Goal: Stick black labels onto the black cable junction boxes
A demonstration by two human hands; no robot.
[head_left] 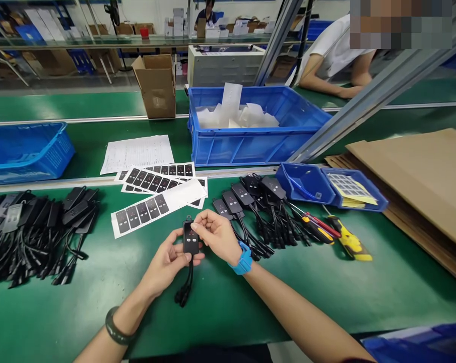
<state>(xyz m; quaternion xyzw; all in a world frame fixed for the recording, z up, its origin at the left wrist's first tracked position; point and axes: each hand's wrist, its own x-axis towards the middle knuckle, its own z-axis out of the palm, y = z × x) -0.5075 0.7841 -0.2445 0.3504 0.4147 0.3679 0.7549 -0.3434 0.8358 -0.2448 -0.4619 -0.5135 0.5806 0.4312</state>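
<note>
A small black controller (190, 238) with red button marks and short dangling cables is held over the green table. My left hand (166, 262) grips its lower body from the left. My right hand (214, 233) pinches its upper right edge with curled fingers. Sticker sheets (157, 204) printed with black labels lie just beyond the hands. A row of finished controllers (250, 194) lies to the right, and a heap of black controllers with cables (39, 227) lies to the left.
A large blue crate (256, 141) with white sheets stands behind, next to a cardboard box (157, 85). Small blue trays (328, 186), screwdrivers (318, 224) and a yellow knife (348, 242) lie right, beside cardboard sheets (420, 176). A blue basket (23, 151) sits far left. Another person (337, 60) leans opposite.
</note>
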